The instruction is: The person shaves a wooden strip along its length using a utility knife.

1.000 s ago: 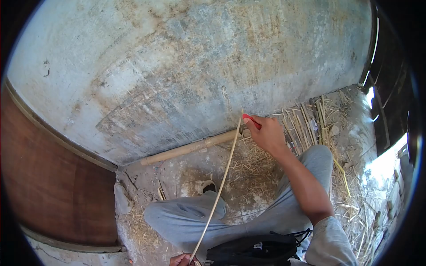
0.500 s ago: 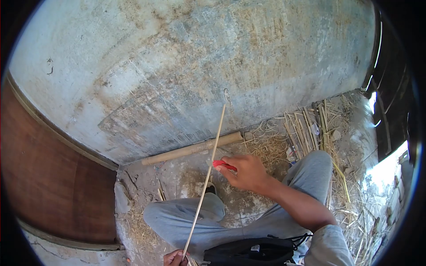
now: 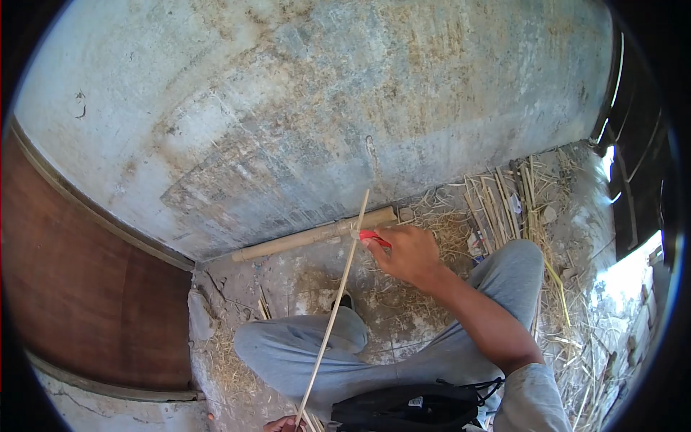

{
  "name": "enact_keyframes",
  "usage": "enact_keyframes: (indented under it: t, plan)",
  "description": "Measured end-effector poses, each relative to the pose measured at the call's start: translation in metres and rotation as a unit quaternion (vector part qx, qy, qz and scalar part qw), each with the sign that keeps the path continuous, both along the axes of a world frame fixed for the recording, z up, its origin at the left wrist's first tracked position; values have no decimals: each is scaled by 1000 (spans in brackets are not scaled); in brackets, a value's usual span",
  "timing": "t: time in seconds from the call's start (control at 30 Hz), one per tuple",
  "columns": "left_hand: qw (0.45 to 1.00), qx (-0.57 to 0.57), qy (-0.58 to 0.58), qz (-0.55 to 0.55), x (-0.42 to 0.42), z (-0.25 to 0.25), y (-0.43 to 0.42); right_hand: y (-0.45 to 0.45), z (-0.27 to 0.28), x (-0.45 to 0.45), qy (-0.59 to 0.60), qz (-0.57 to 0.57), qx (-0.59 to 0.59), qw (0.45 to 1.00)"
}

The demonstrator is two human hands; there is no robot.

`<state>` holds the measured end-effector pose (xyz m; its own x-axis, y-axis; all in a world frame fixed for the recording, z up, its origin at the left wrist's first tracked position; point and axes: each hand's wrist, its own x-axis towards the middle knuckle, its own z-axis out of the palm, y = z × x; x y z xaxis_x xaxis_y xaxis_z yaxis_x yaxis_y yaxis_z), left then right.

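Shifts the right grip (image 3: 407, 252) a little farther up the bamboo strip (image 3: 332, 317) than half a second ago, and lowers the strip's far tip slightly in front of the stained wall (image 3: 432, 86). Keeps the left grip (image 3: 281, 425) at the bottom edge of the view, cut off there, with only part of the fingers showing. Hides the strip's near end in or below that hand; cannot make out its exact length past the fingers. Covers much of the red-handled knife (image 3: 376, 239) with the right fingers, leaving some red handle and a small, pale, blurred blade to see. Cannot tell light contact from actual cutting at the meeting of blade and strip. Crops the black bag (image 3: 392, 414) at the lower edge and loses detail in white glare at far right.

Holds the knife closed in the right grip and pinches the strip in the left. Slants the strip up from the left grip across the grey trousers (image 3: 302, 353), past the blade, to a free tip seen above the bamboo pole (image 3: 317, 241). Places the right grip just right of the strip, nearer to the far tip than to the left grip. Sits with knees bent, facing loose shavings (image 3: 448, 241) and thin sticks (image 3: 497, 205) near the right knee.
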<state>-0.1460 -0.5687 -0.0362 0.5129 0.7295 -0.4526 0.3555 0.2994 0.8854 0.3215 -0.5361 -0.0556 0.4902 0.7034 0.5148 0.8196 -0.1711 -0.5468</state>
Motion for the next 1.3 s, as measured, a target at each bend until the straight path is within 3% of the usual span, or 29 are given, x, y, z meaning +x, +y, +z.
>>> enact_keyframes:
  t: [0.07,0.17,0.23,0.3,0.4,0.43,0.5,0.53,0.6,0.7,0.87,1.03,1.1,1.23,1.3]
  plan:
    - [1000,6,14,11,-3,4,-2,5,-8,1,-3,-11,44,999]
    - [998,4,44,36,-19,-1,-1,9,-15,4,-13,-26,16,999]
    - [998,17,44,37,-33,-6,-5,11,-16,32,15,-148,-79,986]
    - [992,81,92,10,-48,-3,-7,2,-7,68,81,-197,-101,972]
    - [989,95,97,55,-53,-6,-6,-2,-7,72,79,-193,-34,977]
    - [986,121,81,75,-49,-9,-7,0,-5,69,74,-189,-35,978]
    - [985,127,95,74,-41,-11,-4,1,-5,51,240,-82,-48,966]
    - [977,180,98,50,-37,-13,-1,2,-8,43,239,-80,-50,966]
    - [961,251,116,11,-22,-9,5,5,-16,28,369,10,-23,929]
    - [943,313,106,31,1,-20,14,0,4,1,385,75,-47,919]
    - [982,180,54,19,78,6,48,-2,20,-27,342,143,-1,929]
    - [984,162,-57,-57,176,21,95,-5,24,-24,280,116,31,952]
    - [983,135,-97,-80,218,22,119,-9,27,-20,155,111,107,976]
    - [989,15,-108,-103,277,30,139,-9,16,-15,100,114,130,980]
    - [987,7,-115,-110,287,21,139,-8,13,-16,62,103,113,986]
